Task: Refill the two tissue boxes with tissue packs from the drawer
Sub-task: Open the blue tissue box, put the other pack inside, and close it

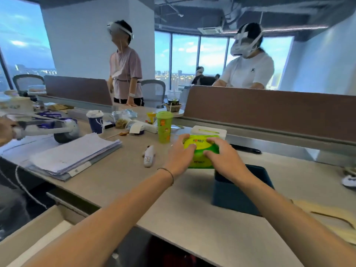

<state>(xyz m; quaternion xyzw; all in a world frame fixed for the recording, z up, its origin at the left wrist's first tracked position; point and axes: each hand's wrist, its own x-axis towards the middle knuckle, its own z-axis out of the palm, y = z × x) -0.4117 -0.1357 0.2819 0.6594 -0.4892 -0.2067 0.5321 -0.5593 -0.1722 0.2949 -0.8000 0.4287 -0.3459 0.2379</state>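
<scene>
Both hands are clamped on the green tissue pack just right of the frame's centre: the left hand has its fingers curled over the pack's top left side, and the right hand has its fingers spread across the top right, so the pack sits squeezed between the two palms with only its middle and lower front face showing. It's a soft, shiny lime-green wrapper with a yellow-green patch and a red logo on top, plus some print low on the front that's too blurry to read. Right behind it, touching or nearly so, is a white tissue box with a slot in its lid. Just below the right wrist is a dark blue tissue box on the desk. Left of the pack stands a green cup, with a small white gadget lying near it. The open drawer shows in the lower left corner.
</scene>
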